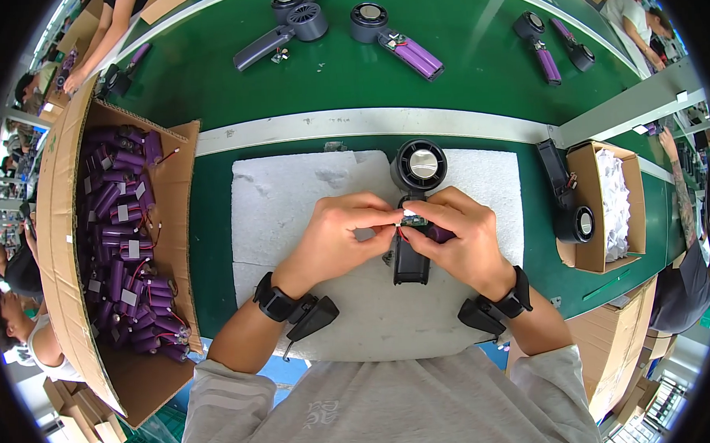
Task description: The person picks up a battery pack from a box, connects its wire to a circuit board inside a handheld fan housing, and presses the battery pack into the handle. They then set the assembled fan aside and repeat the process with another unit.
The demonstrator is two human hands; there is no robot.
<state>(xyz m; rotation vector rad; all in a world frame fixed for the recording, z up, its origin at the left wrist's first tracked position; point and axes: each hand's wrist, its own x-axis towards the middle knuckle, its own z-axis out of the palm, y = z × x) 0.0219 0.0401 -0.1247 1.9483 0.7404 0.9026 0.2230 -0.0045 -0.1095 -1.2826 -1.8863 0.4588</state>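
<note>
A dark handheld fan [412,268] lies on the white foam pad [309,176], its round head pointing away from me and its hollow handle toward me. Over the handle's upper part, a small green circuit board [412,218] with a white connector is pinched between my hands. My left hand [341,236] grips the board's left edge with thumb and forefinger, beside a red wire. The thumb and fingers of my right hand [465,232] close on its right side. Part of a purple battery [439,234] shows under my right hand; the rest is hidden.
At left stands a cardboard box [190,169] full of purple batteries with wires. To the right are another dark fan [575,224] and a small carton [641,209] with white packing. Beyond a white rail [366,123], several fans sit on a green surface [476,82]. Other people work around.
</note>
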